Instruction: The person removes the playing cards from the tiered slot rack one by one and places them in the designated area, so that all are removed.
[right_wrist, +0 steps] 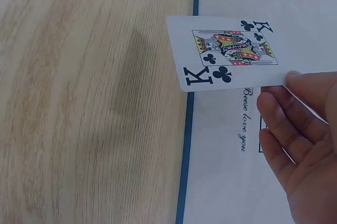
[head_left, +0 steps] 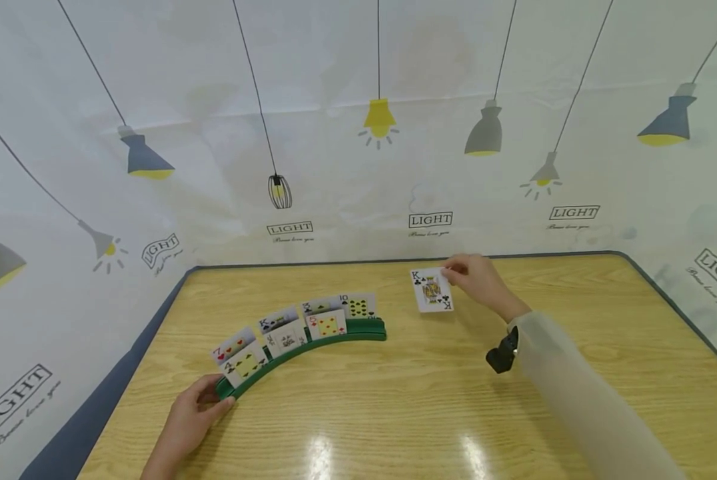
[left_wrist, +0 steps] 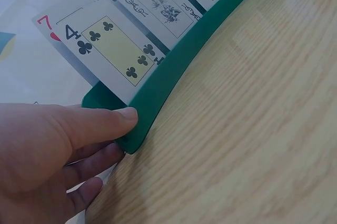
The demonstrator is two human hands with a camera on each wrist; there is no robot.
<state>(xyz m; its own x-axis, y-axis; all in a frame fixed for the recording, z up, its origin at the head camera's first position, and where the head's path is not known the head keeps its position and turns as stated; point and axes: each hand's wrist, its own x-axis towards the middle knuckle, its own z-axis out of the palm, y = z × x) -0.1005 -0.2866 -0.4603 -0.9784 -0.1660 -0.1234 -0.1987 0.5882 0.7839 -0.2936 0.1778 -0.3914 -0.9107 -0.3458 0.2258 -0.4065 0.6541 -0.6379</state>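
A curved green card holder stands on the left half of the table with playing cards upright in two rows. The front row has a four of clubs, a joker and a five of diamonds. Behind stand a seven of hearts, a king, a partly covered card and a ten. My left hand grips the holder's near left end, thumb on its front edge. Above the table's far side, my right hand pinches a king of clubs by one corner, its face toward me.
The wooden table ends at a dark blue edge along the back. A white wall sheet printed with lamps rises behind and at both sides. A black strap device sits on my right wrist.
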